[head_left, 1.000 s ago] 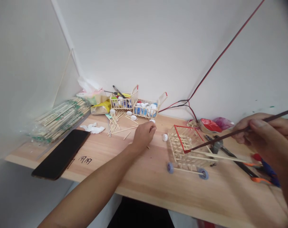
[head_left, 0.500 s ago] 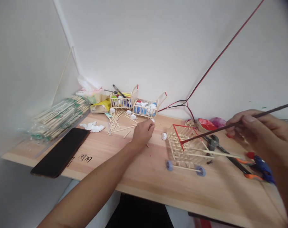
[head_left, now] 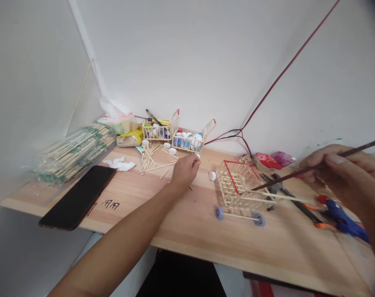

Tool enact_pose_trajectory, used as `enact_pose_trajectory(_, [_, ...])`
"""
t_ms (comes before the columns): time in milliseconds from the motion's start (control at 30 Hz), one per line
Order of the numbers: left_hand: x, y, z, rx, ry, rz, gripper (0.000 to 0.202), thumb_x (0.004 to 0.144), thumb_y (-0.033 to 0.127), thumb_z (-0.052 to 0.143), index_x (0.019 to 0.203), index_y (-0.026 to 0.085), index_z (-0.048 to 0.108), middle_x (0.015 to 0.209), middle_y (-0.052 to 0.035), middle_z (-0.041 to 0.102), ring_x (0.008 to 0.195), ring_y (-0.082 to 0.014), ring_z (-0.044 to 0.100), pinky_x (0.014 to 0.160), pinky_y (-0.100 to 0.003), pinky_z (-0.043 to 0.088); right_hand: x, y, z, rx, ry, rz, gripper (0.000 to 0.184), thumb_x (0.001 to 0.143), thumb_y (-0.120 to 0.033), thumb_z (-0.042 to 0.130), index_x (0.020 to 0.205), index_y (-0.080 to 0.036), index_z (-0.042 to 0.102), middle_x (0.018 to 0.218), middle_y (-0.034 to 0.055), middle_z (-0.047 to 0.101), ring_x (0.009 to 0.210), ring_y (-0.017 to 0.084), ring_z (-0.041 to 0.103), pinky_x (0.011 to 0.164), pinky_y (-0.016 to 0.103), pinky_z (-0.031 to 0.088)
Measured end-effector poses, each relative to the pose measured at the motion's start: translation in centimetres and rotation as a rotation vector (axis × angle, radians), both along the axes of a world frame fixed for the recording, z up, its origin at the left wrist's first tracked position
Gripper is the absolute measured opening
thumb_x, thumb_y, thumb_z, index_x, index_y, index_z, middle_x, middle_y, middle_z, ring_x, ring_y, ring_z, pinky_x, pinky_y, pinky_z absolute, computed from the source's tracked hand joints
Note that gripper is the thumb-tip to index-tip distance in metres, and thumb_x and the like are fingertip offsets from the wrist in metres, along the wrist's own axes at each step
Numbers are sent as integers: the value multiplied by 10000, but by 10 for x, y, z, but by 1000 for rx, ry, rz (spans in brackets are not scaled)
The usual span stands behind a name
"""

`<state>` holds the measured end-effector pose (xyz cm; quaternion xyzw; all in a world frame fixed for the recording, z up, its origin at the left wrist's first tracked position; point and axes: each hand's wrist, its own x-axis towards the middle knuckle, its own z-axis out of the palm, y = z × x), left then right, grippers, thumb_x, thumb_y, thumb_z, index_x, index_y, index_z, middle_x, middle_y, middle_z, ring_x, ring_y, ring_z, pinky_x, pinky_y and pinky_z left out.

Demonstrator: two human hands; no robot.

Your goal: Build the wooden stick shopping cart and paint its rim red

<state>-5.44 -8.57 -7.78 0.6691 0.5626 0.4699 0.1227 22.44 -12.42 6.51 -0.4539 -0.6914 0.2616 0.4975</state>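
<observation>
Head view shows the right hand (head_left: 345, 168) pinching a thin dark paintbrush (head_left: 280, 179), its tip close to the red rim (head_left: 231, 177) of a little stick cart (head_left: 239, 193). That cart stands on the wooden table (head_left: 181, 227), right of a white bottle cap (head_left: 212, 176). The left hand (head_left: 185, 170) is curled up, and I cannot tell if it holds anything.

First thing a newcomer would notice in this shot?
Probably the wheeled stick cart right of centre, its red rim bright against pale wood, with a thin dark stick in the right hand slanting down to it. Next, likely the red-and-black cable running diagonally up the wall at upper right. Then two smaller carts full of colourful things against the back wall.
</observation>
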Motion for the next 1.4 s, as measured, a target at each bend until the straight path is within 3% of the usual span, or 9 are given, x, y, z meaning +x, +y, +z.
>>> enact_pose_trajectory(233, [0,-1,1,-10,-7,2,126,849,184,516,775,198,617,700,6,636,672,-149,557,632,-252,353,0,11,-3,-80,36,5,232,741,-418,675,671,-198,655,652,33,553,551,135,490,454,252,323])
enact_pose_trajectory(467, [-1,-1,1,-17,1,2,132,853,185,513,792,197,629,722,-2,650,695,-155,572,648,-252,368,6,24,-5,-107,96,24,272,713,-465,711,697,-202,644,612,38,592,552,145,528,471,244,385])
enact_pose_trajectory(667, [-1,-1,1,-25,20,13,127,849,187,519,788,197,631,710,0,643,682,-154,562,631,-253,349,3,22,-1,-180,88,40,279,711,-451,720,652,-185,661,542,40,553,497,128,487,403,217,320])
enact_pose_trajectory(1033, [-1,-1,2,-16,1,4,127,843,184,515,764,199,614,694,3,629,673,-152,557,635,-254,357,11,29,-8,-149,94,106,234,761,-409,689,686,-188,664,624,24,564,578,129,528,482,230,386])
enact_pose_trajectory(1400, [-1,0,2,-20,7,4,125,847,185,515,773,197,615,707,0,637,695,-155,570,653,-254,366,8,26,-4,-123,108,62,247,752,-406,699,686,-173,655,610,23,579,548,109,527,472,203,385])
